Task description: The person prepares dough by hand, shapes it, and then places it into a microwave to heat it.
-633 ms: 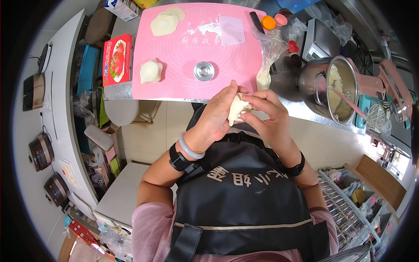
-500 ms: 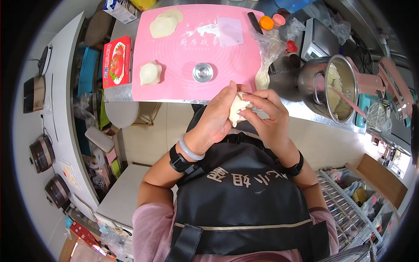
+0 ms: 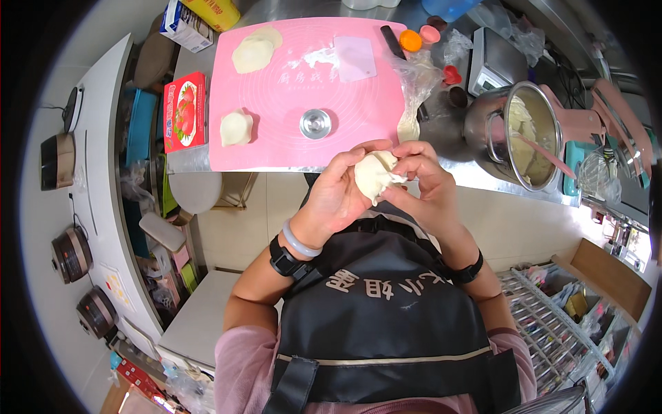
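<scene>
Between my two hands, just off the front edge of the mat, is a pale piece of dough (image 3: 372, 175) gathered into a pouch with ragged edges. My left hand (image 3: 336, 194) cups it from the left, fingers curled behind it. On the other side, the fingertips and thumb of my right hand (image 3: 429, 186) pinch the dough's edge. A pink silicone mat (image 3: 276, 145) carries a finished-looking dough parcel (image 3: 236, 128) at the left, a small metal cup (image 3: 316, 124) in the middle, and flat dough rounds (image 3: 254, 55) at the far left.
A translucent scraper (image 3: 356, 59) and white flour lie on the mat. To the right stand a steel mixing bowl (image 3: 481, 131) with a pale mass and pink spatula (image 3: 548, 155), and a scale (image 3: 498, 61). Left of the mat is a red box (image 3: 185, 110).
The dough has turned so more of its rounded side shows, and my left palm has opened out under it. My right fingers have shifted along its edge.
</scene>
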`<act>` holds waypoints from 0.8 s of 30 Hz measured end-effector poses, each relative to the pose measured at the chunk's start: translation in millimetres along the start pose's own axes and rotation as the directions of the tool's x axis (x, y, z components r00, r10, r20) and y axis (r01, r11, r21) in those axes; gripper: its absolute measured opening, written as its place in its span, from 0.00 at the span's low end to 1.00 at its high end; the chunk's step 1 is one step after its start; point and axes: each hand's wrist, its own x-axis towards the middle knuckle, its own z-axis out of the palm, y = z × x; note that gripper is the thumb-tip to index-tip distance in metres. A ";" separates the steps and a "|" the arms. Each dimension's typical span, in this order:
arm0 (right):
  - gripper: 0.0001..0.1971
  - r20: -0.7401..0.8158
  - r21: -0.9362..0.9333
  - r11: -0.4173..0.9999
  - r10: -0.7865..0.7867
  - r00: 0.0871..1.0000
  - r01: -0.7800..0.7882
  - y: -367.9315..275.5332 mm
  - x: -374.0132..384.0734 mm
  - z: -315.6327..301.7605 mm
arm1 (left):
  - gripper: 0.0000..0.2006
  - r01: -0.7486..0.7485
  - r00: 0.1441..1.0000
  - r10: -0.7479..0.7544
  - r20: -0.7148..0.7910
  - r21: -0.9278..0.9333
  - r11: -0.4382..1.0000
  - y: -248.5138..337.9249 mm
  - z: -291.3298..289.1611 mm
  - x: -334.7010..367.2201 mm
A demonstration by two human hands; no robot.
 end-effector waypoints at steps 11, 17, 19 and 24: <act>0.06 -0.565 -0.559 0.828 -0.419 0.710 0.044 -6.1 -5.2 -183.7 | 0.19 -0.112 0.987 0.092 0.132 0.151 0.982 -6.2 4.7 2.4; 0.16 -0.322 -0.779 0.595 -0.110 0.940 -0.198 55.8 -13.9 -240.7 | 0.18 -0.082 0.984 0.047 0.170 0.201 0.976 -9.9 11.2 10.9; 0.17 -0.421 -0.664 0.676 0.017 0.907 -0.321 41.5 -14.5 -239.1 | 0.18 -0.073 0.984 0.034 0.176 0.223 0.972 -10.7 9.8 12.0; 0.17 -0.497 -0.622 0.658 0.089 0.863 -0.426 47.4 -16.0 -247.9 | 0.19 -0.096 0.989 0.060 0.139 0.265 0.959 -18.5 22.2 21.8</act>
